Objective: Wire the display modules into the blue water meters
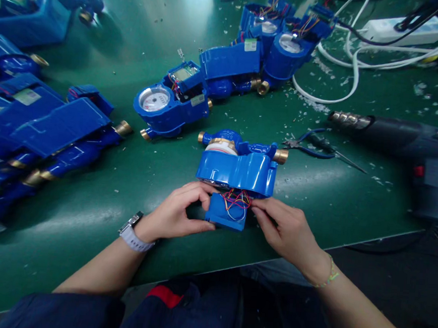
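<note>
A blue water meter (237, 168) lies on its side on the green table, brass threaded ends showing at left and right. Thin red, yellow and white wires (237, 201) run from it to a small blue box (224, 216) in front. My left hand (185, 209) grips the box's left side between thumb and fingers. At the box's upper right corner, my right hand (284, 227) has its thumb and index finger close together by the wires; whatever sits between those fingertips is too small to make out.
More blue meters stand behind (172, 105) and lie piled at left (55, 126). Pliers (311, 146) and a thin screwdriver (350, 161) are right of the meter, near a heat gun (395, 135). A white power strip (407, 31) with cables lies at back right. The table's front edge (379, 242) is close.
</note>
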`<move>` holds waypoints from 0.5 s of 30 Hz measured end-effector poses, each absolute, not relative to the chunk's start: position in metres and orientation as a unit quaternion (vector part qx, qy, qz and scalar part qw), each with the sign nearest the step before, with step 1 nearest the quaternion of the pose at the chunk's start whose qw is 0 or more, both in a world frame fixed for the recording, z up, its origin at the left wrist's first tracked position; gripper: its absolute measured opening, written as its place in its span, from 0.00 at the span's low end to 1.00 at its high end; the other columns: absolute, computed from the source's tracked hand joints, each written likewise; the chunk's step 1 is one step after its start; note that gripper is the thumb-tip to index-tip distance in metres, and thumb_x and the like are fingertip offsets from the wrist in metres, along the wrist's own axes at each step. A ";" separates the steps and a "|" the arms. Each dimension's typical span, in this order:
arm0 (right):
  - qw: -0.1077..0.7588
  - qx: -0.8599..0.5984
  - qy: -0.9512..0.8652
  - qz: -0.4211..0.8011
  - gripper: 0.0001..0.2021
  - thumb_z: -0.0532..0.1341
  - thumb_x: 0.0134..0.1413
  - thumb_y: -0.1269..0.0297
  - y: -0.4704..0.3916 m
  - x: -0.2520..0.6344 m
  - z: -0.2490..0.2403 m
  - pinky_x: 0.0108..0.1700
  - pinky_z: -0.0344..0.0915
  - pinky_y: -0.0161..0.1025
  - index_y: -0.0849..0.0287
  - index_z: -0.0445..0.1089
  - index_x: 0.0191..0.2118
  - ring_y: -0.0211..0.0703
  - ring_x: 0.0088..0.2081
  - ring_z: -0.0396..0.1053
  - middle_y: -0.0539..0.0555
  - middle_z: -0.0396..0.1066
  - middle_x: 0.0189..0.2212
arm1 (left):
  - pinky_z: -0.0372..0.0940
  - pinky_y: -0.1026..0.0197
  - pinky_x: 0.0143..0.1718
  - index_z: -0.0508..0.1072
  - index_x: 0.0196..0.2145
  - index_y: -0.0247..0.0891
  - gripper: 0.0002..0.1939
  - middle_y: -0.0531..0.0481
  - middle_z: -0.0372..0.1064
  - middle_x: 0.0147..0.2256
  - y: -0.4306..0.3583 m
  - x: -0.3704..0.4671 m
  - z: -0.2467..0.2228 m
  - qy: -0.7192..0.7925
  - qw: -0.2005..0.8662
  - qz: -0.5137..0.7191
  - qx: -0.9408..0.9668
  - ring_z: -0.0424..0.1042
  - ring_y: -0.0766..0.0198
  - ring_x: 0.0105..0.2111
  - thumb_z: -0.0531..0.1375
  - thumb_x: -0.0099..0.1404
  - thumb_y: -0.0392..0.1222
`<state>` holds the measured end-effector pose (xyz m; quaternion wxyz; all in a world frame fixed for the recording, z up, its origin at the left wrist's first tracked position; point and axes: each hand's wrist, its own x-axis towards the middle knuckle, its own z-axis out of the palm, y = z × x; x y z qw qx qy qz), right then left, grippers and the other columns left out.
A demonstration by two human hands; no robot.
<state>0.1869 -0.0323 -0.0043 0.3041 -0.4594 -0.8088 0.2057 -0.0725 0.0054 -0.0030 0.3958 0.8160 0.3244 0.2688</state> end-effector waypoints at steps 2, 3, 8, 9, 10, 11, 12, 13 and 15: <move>0.317 -0.477 -0.782 0.247 0.10 0.54 0.64 0.69 -0.034 0.182 -0.005 0.42 0.71 0.40 0.63 0.73 0.43 0.42 0.40 0.75 0.58 0.76 0.40 | 0.66 0.55 0.46 0.65 0.32 0.38 0.15 0.42 0.72 0.45 0.006 -0.073 -0.002 0.322 0.393 0.270 0.818 0.71 0.56 0.47 0.68 0.57 0.45; 0.322 -0.486 -0.762 0.281 0.11 0.55 0.63 0.68 -0.035 0.180 -0.005 0.42 0.71 0.39 0.63 0.73 0.44 0.42 0.39 0.75 0.57 0.76 0.40 | 0.66 0.55 0.46 0.65 0.32 0.38 0.15 0.42 0.71 0.45 0.006 -0.073 -0.002 0.322 0.389 0.269 0.820 0.71 0.56 0.47 0.68 0.57 0.45; 0.347 -0.534 -0.617 0.463 0.13 0.57 0.60 0.62 -0.037 0.171 -0.006 0.34 0.70 0.37 0.60 0.75 0.45 0.39 0.33 0.73 0.54 0.77 0.37 | 0.65 0.53 0.46 0.65 0.33 0.38 0.14 0.43 0.71 0.47 0.006 -0.074 0.000 0.318 0.348 0.249 0.846 0.70 0.56 0.47 0.67 0.58 0.45; 0.354 -0.539 -0.593 0.482 0.13 0.58 0.59 0.61 -0.036 0.170 -0.007 0.33 0.69 0.37 0.59 0.76 0.44 0.39 0.32 0.72 0.54 0.77 0.35 | 0.64 0.53 0.47 0.65 0.33 0.38 0.14 0.43 0.70 0.47 0.006 -0.074 0.000 0.317 0.339 0.246 0.851 0.70 0.56 0.47 0.67 0.58 0.45; 0.361 -0.542 -0.574 0.497 0.13 0.58 0.57 0.60 -0.036 0.169 -0.008 0.32 0.68 0.37 0.59 0.76 0.43 0.39 0.31 0.72 0.53 0.77 0.33 | 0.64 0.53 0.47 0.64 0.33 0.39 0.14 0.43 0.70 0.47 0.005 -0.074 0.000 0.316 0.330 0.243 0.856 0.70 0.56 0.47 0.67 0.59 0.45; 0.366 -0.545 -0.559 0.506 0.13 0.59 0.56 0.59 -0.035 0.168 -0.008 0.30 0.67 0.36 0.59 0.77 0.42 0.38 0.29 0.70 0.53 0.76 0.30 | 0.64 0.52 0.48 0.65 0.34 0.39 0.14 0.43 0.70 0.47 0.005 -0.074 -0.001 0.315 0.321 0.243 0.859 0.70 0.56 0.48 0.67 0.58 0.45; 0.371 -0.548 -0.549 0.510 0.13 0.60 0.55 0.58 -0.035 0.167 -0.009 0.29 0.66 0.36 0.58 0.77 0.41 0.37 0.27 0.69 0.52 0.76 0.28 | 0.63 0.52 0.49 0.65 0.35 0.39 0.15 0.43 0.70 0.46 0.004 -0.073 -0.002 0.315 0.313 0.243 0.862 0.70 0.56 0.48 0.67 0.58 0.45; 0.377 -0.552 -0.542 0.510 0.13 0.61 0.54 0.58 -0.034 0.166 -0.009 0.27 0.65 0.35 0.58 0.78 0.41 0.37 0.26 0.68 0.52 0.75 0.27 | 0.63 0.51 0.50 0.65 0.37 0.38 0.15 0.43 0.70 0.46 0.003 -0.073 -0.003 0.314 0.305 0.245 0.865 0.69 0.55 0.48 0.67 0.58 0.44; 0.396 -0.559 -0.528 0.502 0.12 0.63 0.51 0.60 -0.034 0.164 -0.010 0.27 0.65 0.35 0.57 0.78 0.39 0.37 0.25 0.68 0.52 0.76 0.27 | 0.64 0.51 0.51 0.65 0.44 0.37 0.19 0.41 0.70 0.47 0.000 -0.070 -0.006 0.310 0.292 0.252 0.869 0.68 0.54 0.50 0.66 0.58 0.42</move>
